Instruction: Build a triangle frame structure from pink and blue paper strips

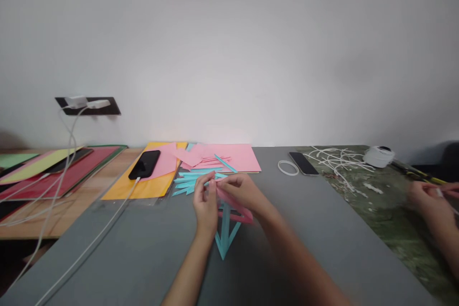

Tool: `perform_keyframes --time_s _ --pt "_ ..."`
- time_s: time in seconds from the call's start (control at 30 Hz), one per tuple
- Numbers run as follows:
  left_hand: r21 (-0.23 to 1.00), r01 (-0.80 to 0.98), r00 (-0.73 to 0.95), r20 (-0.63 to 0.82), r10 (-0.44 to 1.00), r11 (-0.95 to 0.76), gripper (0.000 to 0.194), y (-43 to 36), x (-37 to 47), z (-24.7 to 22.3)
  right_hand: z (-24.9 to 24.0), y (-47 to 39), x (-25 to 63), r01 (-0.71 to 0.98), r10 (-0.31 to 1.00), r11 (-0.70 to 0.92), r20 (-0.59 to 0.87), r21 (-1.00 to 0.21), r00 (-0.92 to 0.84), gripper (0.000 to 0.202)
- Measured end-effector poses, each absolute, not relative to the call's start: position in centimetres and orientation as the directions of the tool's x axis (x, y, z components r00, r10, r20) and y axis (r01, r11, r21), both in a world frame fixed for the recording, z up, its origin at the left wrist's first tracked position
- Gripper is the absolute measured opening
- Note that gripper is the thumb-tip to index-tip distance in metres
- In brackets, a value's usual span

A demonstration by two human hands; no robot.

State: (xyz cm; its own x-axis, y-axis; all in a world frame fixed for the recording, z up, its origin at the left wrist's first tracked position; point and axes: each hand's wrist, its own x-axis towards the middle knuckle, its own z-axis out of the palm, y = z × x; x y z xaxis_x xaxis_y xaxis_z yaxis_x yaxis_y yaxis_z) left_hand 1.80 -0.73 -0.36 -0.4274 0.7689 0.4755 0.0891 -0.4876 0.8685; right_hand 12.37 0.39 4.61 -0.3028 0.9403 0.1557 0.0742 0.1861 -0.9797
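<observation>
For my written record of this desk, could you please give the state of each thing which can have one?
Pink strip: bent, held
Left hand: fingers curled at the strip, exact grip hidden
Right hand: fingers pinching the strip
Left phone: screen dark, cable plugged in
Right phone: screen dark, lying flat
White chargers: plugged into wall socket
White cords: loose, spread out

Forearms [189, 265] angled inward, left hand [205, 204] upright, right hand [247, 194] pinching
</observation>
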Motion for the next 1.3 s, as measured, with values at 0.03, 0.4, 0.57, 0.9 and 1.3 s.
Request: perform_keyframes --time_s 0.03,0.4,0.57,0.9,1.3 --pt "0.868 0.083 -0.421 0.476 0.772 -0.490 0.025 -0.7 1.9 -0.4 4.6 0.3 12.3 0.079 0.934 0.193 0.158 -0.978 -0.321 0.028" --pt "0.871 0.069 -0.425 0.466 0.776 -0.486 0.027 0.4 1.6 -1.0 4.5 1.9 16.1 0.167 0.782 0.305 0.146 -0.938 -0.607 0.026" --pt "0.896 -0.007 -0.422 0.400 0.814 -0.444 0.028 0.7 1.5 -1.1 4.8 2.1 17.3 0.241 0.755 0.332 0.103 -0.912 -0.648 0.025" --pt "0.908 -0.029 -0.304 0.389 0.869 -0.417 0.037 0.2 2.3 -1.1 5.1 1.3 16.4 0.293 0.834 0.333 0.135 -0.896 -0.535 0.030" --pt "0.938 0.035 -0.300 0.339 0.892 -0.344 0.036 0.3 1.9 -1.8 6.3 1.4 17.1 0.358 0.963 0.207 0.124 -0.910 -0.239 0.019"
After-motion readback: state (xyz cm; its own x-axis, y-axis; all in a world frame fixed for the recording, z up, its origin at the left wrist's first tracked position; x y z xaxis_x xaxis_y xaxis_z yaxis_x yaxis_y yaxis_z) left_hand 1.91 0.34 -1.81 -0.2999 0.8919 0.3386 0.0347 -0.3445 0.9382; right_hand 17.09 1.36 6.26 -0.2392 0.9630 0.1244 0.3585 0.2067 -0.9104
